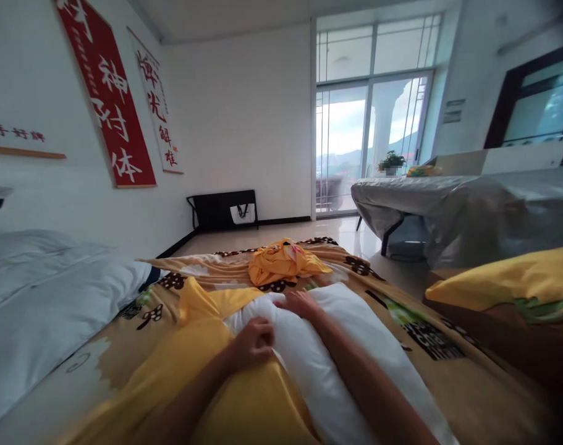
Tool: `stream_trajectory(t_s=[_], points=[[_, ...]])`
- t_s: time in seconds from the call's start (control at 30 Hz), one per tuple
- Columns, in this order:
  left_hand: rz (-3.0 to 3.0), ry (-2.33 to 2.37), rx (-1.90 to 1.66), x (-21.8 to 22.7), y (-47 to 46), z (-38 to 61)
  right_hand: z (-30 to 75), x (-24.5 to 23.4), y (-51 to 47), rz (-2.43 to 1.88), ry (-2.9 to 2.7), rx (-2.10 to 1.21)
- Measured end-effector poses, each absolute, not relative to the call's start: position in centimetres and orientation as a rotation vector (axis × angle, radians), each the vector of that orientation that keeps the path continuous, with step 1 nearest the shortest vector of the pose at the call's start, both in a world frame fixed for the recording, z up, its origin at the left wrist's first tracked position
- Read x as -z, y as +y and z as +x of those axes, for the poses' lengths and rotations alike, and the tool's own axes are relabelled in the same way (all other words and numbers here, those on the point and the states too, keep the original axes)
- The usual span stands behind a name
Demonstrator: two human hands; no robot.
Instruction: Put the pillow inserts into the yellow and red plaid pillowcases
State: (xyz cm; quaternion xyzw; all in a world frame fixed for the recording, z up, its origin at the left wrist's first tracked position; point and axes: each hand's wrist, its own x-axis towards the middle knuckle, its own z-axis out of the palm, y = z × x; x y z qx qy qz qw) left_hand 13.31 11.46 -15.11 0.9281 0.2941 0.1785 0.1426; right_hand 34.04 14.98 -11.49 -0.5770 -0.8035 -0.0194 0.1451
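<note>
A white pillow (309, 352) lies lengthwise on the patterned bed sheet (448, 364), partly inside a yellow satin pillowcase (207, 383). My left hand (254, 341) is closed in a pinch on the open edge of the pillowcase beside the pillow. My right hand (300, 303) rests on the far end of the pillow, fingers curled over it and pressing into it. A second yellow pillowcase (283, 262) lies crumpled farther up the bed.
A white duvet (44, 296) is heaped at the left by the wall. A yellow pillow (508, 278) sits on a brown surface at the right. A table under a grey cover (429, 198) stands beyond the bed, near glass sliding doors (369, 142).
</note>
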Motion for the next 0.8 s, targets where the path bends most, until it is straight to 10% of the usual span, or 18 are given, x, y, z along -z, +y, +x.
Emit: stream_trajectory(t_s=[0.8], points=[[2.964, 1.622, -0.376, 5.3, 13.4, 21.0, 28.5, 10.7, 4.4, -1.214, -2.655, 0.510]])
